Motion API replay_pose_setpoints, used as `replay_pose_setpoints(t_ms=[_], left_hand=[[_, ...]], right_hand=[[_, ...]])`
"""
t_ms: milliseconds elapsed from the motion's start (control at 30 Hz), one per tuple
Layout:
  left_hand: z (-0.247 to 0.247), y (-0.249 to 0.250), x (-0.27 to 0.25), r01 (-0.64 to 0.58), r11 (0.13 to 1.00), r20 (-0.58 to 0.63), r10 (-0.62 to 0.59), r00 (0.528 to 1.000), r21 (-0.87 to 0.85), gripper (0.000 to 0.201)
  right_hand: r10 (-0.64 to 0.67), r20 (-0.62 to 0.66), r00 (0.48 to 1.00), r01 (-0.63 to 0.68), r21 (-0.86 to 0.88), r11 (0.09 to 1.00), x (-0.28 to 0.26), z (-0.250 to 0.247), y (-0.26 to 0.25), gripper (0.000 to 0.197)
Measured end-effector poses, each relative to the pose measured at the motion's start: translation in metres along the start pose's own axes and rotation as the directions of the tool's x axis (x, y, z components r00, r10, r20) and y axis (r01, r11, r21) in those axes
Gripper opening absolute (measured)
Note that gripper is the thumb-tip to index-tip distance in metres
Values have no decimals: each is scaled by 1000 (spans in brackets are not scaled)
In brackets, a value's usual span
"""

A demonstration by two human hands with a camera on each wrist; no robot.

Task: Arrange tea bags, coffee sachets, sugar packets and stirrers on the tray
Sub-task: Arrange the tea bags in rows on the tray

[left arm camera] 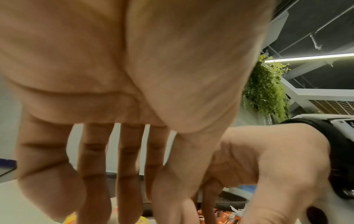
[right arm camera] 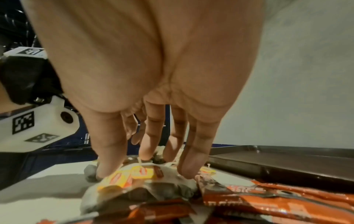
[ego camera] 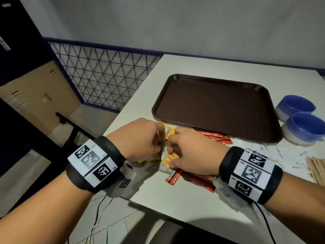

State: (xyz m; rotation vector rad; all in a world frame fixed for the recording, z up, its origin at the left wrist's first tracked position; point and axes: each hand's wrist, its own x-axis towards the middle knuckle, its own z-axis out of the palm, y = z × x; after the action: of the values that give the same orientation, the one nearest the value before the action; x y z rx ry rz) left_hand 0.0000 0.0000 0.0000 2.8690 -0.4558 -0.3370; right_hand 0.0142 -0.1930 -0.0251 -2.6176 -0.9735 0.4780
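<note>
A heap of tea bags [ego camera: 169, 160] with yellow tags lies on the white table in front of the bare brown tray [ego camera: 216, 110]. Both hands are down on it. My left hand [ego camera: 158, 143] reaches in from the left, fingers and thumb bent onto the heap; its fingertips are hidden. My right hand [ego camera: 171, 152] straddles the tea bags [right arm camera: 134, 175], thumb on one side and fingers on the other. Red coffee sachets [ego camera: 216, 137] lie under and beside my right hand. White sugar packets [ego camera: 284, 155] and wooden stirrers [ego camera: 316, 168] lie further right.
Two blue bowls [ego camera: 295, 106] stand right of the tray. The table's left edge [ego camera: 114, 120] drops off beside my left hand, with a wire mesh fence [ego camera: 105, 76] and a cardboard box [ego camera: 40, 95] beyond. A wall runs behind the table.
</note>
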Motion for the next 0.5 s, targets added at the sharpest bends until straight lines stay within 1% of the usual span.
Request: replay_pose_setpoints(t_ms=[67,133,200,300,367,500], left_hand=[[3,-1,2,-2,1000,7,2,1000,28,24],[8,-1,-1,1,999,35,-3,999,54,26],[11,-5,-3,2,999,60,-5,998,48,33],[14,-10,-7,10,1000,82,-7,997,-27,41],[14,-9,-9,-13,997,77,19,997,-75,39],[15,-2,-10,-93,991,42,97,994,-100,32]], right_hand=[[10,-12,1000,-11,-25,1000,2,1,1,26],[24,-8,1000,-24,-45,999,3,3,4,27],[20,-27,999,-22,-45,999,5,2,9,22],[16,-35,999,-15,15,1000,3,0,15,11],[36,-43,998,-34,62,998,2,-2,18,6],[63,-98,993,-49,138,989,0,-2,21,9]])
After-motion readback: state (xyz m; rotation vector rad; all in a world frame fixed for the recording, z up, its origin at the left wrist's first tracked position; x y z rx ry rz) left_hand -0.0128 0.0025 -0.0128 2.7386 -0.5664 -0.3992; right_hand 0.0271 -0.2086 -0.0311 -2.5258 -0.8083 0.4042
